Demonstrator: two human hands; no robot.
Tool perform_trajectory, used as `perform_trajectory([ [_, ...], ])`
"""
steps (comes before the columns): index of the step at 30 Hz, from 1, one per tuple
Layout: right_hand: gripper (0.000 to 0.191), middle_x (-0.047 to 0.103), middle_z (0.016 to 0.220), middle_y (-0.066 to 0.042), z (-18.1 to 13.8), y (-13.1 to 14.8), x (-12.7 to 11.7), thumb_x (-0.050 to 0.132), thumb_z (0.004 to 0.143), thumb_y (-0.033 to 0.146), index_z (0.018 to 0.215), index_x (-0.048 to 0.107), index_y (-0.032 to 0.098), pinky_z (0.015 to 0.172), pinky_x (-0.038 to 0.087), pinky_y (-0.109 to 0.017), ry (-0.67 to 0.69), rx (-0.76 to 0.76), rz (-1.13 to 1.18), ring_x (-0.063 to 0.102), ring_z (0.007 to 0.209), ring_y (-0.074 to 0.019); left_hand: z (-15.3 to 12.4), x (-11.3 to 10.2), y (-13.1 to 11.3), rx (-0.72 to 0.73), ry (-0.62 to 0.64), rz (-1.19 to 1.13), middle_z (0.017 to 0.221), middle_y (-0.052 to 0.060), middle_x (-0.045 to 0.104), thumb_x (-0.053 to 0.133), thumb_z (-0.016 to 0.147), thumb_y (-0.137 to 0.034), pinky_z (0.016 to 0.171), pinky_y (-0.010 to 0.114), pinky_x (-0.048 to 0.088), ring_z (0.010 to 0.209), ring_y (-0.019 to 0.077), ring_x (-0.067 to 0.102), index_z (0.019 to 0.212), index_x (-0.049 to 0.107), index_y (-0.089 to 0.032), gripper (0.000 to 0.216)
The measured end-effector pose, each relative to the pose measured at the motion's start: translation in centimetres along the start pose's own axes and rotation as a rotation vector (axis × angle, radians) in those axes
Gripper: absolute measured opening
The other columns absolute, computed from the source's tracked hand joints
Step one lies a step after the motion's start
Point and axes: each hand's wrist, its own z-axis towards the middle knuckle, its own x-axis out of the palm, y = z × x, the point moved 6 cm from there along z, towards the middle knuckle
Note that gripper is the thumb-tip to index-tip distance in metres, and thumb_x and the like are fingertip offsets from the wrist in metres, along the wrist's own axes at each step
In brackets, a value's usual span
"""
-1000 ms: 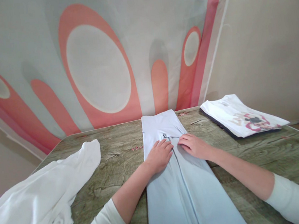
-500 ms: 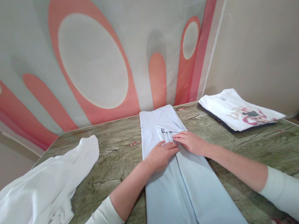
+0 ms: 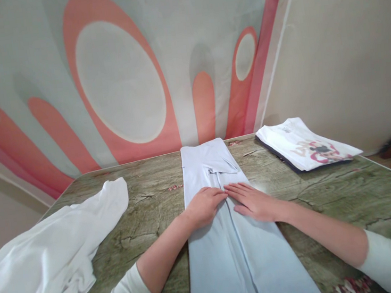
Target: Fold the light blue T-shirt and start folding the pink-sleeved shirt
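A pale blue garment (image 3: 216, 258) lies folded lengthwise into a long strip, running from the far table edge toward me. Its two folded-in sides meet along a seam down the middle, with a small bunched crease near the far end. My left hand (image 3: 205, 206) rests flat on the left side of the cloth, fingers reaching to that seam. On the right side, my right hand (image 3: 254, 201) lies palm down with the fingers stretched out. The fingertips of both hands nearly meet at the middle. Neither hand grips the cloth.
A loose, rumpled white garment (image 3: 49, 259) covers the table's left side. Folded clothes, a white printed T-shirt (image 3: 305, 145) on a dark piece, sit at the far right. The wood-patterned table (image 3: 147, 219) borders a wall with pink and white shapes (image 3: 119, 79).
My right hand has slid slightly toward me and flattened, its fingers now more stretched out. My left hand has shifted a little to the left, and the hands no longer overlap as closely.
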Motion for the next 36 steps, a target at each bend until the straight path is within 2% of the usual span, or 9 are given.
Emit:
perform_trajectory([
  [3,0.066,0.019,0.149,-0.012,-2.4,2.5,0.2,0.037,0.091,0.047,0.144,0.018,0.014,0.112,0.015,-0.047,0.068,-0.018,0.014,0.015,0.137,-0.0244,0.0,0.1,0.0,0.0,-0.008,-0.023,0.116,0.008,0.058,0.043,0.085,-0.011,0.097,0.036,0.038,0.108,0.0204,0.052,0.113,0.058,-0.019,0.033],
  [6,0.069,0.015,0.15,-0.011,-4.0,4.0,-0.1,0.038,0.09,0.051,0.145,0.016,0.015,0.113,0.014,-0.045,0.126,-0.056,0.069,0.014,0.137,-0.0247,0.1,-0.1,0.0,-0.01,-0.017,-0.046,0.116,0.008,0.058,0.041,0.087,-0.012,0.099,0.034,0.036,0.112,0.0198,0.05,0.108,0.06,-0.017,0.03],
  [10,0.066,0.018,0.15,-0.01,-3.4,2.1,-1.1,0.034,0.091,0.05,0.145,0.017,0.016,0.112,0.018,-0.042,0.048,0.002,0.106,0.015,0.137,-0.023,0.3,-0.1,-0.1,-0.044,-0.038,-0.043,0.137,0.008,0.043,0.032,0.094,-0.021,0.107,0.038,0.025,0.13,0.0197,0.032,0.126,0.048,-0.017,0.036],
  [12,0.066,0.018,0.15,-0.011,-2.7,0.4,-1.2,0.032,0.092,0.05,0.145,0.018,0.014,0.112,0.018,-0.043,-0.004,0.072,0.051,0.014,0.137,-0.0237,0.1,0.6,-0.1,-0.056,0.019,-0.04,0.144,0.007,0.034,0.027,0.096,-0.032,0.109,0.04,0.02,0.134,0.0202,0.024,0.134,0.038,-0.019,0.042],
  [15,0.069,0.015,0.15,-0.012,-2.3,-0.7,-0.4,0.031,0.091,0.053,0.145,0.017,0.012,0.113,0.016,-0.044,0.019,0.094,-0.034,0.013,0.137,-0.0241,-0.5,1.7,-0.4,-0.078,0.112,-0.027,0.148,0.008,0.024,0.024,0.095,-0.047,0.11,0.041,0.015,0.137,0.0212,0.018,0.142,0.024,-0.018,0.055],
  [19,0.071,0.011,0.15,-0.012,-3.6,0.5,0.3,0.032,0.09,0.054,0.145,0.015,0.012,0.113,0.015,-0.043,0.039,0.055,-0.069,0.01,0.138,-0.0241,-1.6,2.0,-1.5,-0.077,0.148,-0.014,0.15,0.007,0.017,0.019,0.094,-0.053,0.111,0.04,0.008,0.138,0.0201,0.011,0.144,0.017,-0.019,0.06],
  [27,0.07,0.01,0.15,-0.009,-5.5,2.2,0.3,0.036,0.09,0.051,0.146,0.009,0.018,0.112,0.016,-0.046,0.08,0.046,-0.024,0.01,0.138,-0.0256,-2.7,1.6,-3.5,-0.097,0.149,-0.045,0.15,0.007,0.018,0.019,0.094,-0.053,0.112,0.04,0.007,0.138,0.0198,0.012,0.144,0.019,-0.019,0.061],
  [32,0.068,0.019,0.149,-0.008,-5.3,1.9,-1.1,0.041,0.088,0.052,0.144,0.019,0.021,0.11,0.022,-0.046,0.113,0.036,0.048,0.02,0.136,-0.0271,-2.8,1.3,-3.7,-0.105,0.153,-0.104,0.15,0.008,0.018,0.018,0.094,-0.053,0.112,0.04,0.009,0.138,0.02,0.012,0.144,0.019,-0.019,0.06],
  [36,0.057,0.033,0.145,-0.007,-2.0,-1.2,-3.6,0.033,0.092,0.049,0.14,0.034,0.019,0.109,0.027,-0.04,0.033,0.083,0.051,0.03,0.132,-0.0222,-1.3,0.5,-1.1,-0.182,0.113,-0.084,0.15,0.009,0.018,0.016,0.095,-0.049,0.11,0.041,0.017,0.138,0.0201,0.013,0.144,0.018,-0.018,0.057],
])
